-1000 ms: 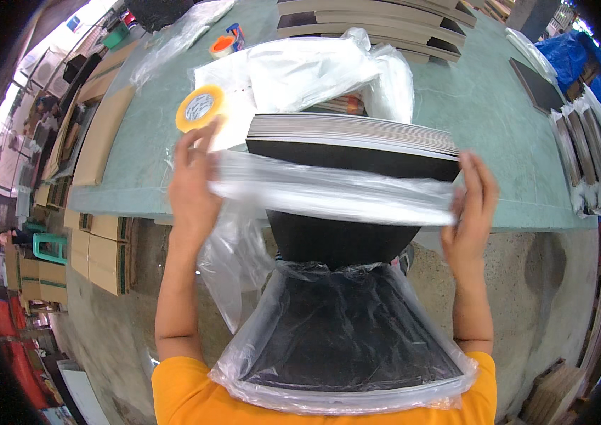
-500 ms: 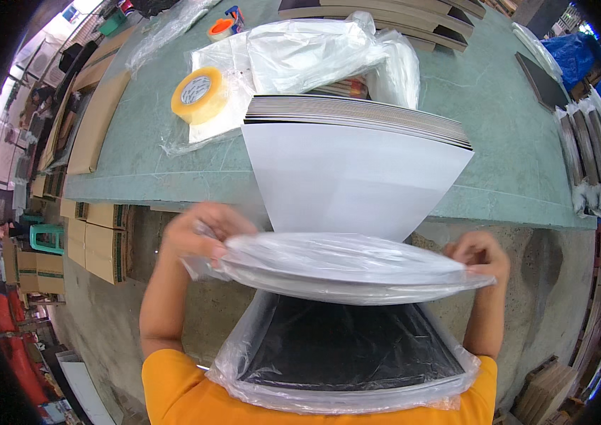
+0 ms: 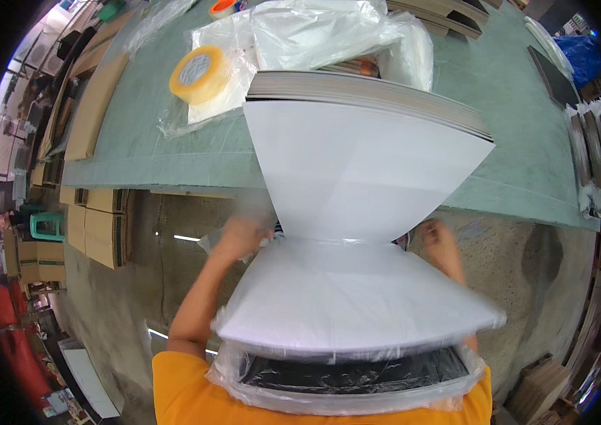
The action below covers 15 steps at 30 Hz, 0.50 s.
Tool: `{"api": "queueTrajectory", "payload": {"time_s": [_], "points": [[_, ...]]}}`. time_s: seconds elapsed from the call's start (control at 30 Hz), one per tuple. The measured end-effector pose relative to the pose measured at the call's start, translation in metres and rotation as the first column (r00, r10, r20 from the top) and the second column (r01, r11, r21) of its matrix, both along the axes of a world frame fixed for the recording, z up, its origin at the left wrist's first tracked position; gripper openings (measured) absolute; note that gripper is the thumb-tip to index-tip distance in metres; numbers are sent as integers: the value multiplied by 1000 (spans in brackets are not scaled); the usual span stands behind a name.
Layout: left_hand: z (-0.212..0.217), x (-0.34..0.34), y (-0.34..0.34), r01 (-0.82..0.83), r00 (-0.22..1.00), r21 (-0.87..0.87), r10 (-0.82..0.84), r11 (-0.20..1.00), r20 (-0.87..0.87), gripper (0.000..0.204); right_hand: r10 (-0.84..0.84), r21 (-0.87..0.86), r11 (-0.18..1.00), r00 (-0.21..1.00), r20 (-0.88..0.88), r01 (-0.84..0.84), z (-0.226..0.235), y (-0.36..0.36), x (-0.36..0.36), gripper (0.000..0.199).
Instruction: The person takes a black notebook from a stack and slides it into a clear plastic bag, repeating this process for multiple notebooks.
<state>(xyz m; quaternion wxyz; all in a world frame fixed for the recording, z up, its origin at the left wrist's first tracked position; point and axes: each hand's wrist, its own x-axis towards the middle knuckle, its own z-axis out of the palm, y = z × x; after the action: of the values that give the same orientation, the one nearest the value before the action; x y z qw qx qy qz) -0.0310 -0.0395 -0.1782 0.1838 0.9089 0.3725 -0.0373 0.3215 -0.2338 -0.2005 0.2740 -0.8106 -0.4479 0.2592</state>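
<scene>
Clear plastic film, a bag [image 3: 357, 312], sheathes the near half of a thick stack of flat boards [image 3: 367, 170] held upright against the person's chest, leaning away toward the green table [image 3: 173, 159].

In the head view, the left hand [image 3: 242, 237] pinches the bag's mouth at the stack's left edge, and the right hand [image 3: 440, 237] grips it at the right edge; both are blurred, set well apart with the stack between them.

The stack's long axis runs from the chest out toward the table, its bare top edge pointing away. A roll of yellow tape [image 3: 200, 73] lies beyond the stack, to the left.

The thin film looks likely to tear on the corners, or the boards could fan and slide sideways if either grip loosens.
</scene>
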Motion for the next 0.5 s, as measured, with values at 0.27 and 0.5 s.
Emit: {"api": "queueTrajectory", "payload": {"time_s": [0.27, 0.5], "points": [[133, 51, -40, 669, 616, -722, -411, -176, 672, 25, 843, 653, 120, -271, -465, -748, 122, 12, -56, 49], [-43, 67, -39, 201, 970, -636, -62, 745, 234, 29, 665, -265, 542, 600, -445, -797, -18, 13, -61, 60]]}}
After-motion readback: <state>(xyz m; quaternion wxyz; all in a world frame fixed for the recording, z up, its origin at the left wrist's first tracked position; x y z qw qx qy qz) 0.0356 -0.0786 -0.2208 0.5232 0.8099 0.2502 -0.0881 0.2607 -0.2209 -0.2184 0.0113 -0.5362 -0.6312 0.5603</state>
